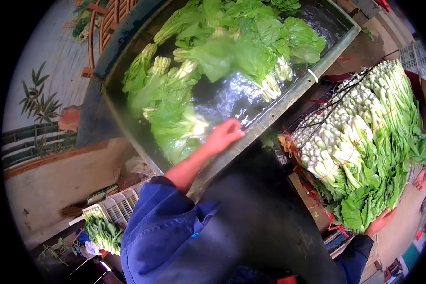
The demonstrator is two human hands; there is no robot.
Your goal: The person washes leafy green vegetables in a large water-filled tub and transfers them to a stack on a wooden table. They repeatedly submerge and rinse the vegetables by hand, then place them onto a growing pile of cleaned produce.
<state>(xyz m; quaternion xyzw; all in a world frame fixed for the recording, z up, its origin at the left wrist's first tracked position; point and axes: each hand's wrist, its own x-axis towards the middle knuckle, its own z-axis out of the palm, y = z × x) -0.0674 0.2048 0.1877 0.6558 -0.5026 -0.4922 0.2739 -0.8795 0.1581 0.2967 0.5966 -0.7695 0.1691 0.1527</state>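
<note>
My left hand (229,135) hovers at the near rim of a metal water trough (269,115), fingers bent, thumb apart from them, nothing held. Bundles of leafy greens (248,53) float in the trough, their pale stems tied with thin red bands. One bundle (197,127) lies just left of that hand. On my right, a tall stack of tied greens (364,124) has its white stem ends facing the trough. My right hand (381,220) touches the leaves at its lower edge. Its fingers are partly hidden, so a grip cannot be made out.
Black cords (335,103) and red strips cross the stack's side. Another person's hand (420,179) is beyond it. At lower left, a white plastic crate (122,204) is beside more tied greens (101,229). A painted wall (53,81) borders the trough's left side.
</note>
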